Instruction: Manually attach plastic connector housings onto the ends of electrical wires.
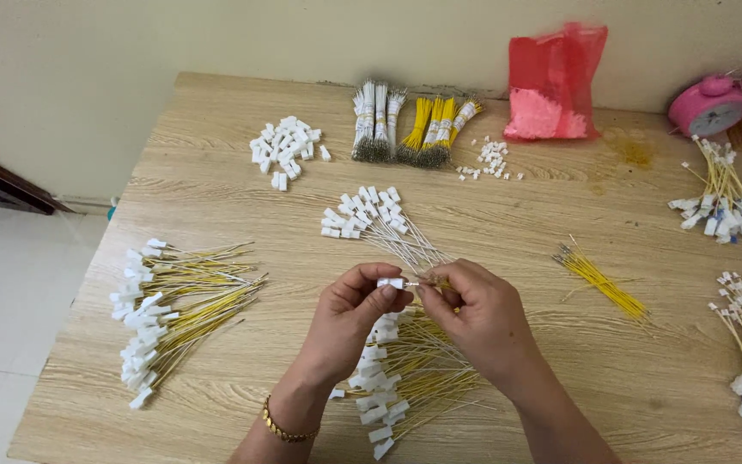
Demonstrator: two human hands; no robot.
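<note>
Left fingers [371, 290] pinch a white connector [391, 282] at frame centre; right fingers [435, 288] pinch a wire [418, 283] at its end. Finished piles [173, 301] lie left and below (plenty done, seemingly), loose connectors [285, 146] and bundles [414, 125] wait up top. Nothing blocks the hands.

On the counter [560, 223] in front of me, my left hand [349, 314] and right hand [478, 314] meet over a heap of wired plugs [397, 378], pinching one plug [391, 283] between them. Just behind my hands lies another fan of wired plugs [371, 219]. A large heap [165, 309] lies well to my left. At the back edge sit loose plugs [285, 148], then tied wire bundles [414, 125], a bag [554, 82] and a clock [714, 101] in the right corner. Loose wires [603, 279] lie to my right, with more heaps [727, 202] at the right edge.
</note>
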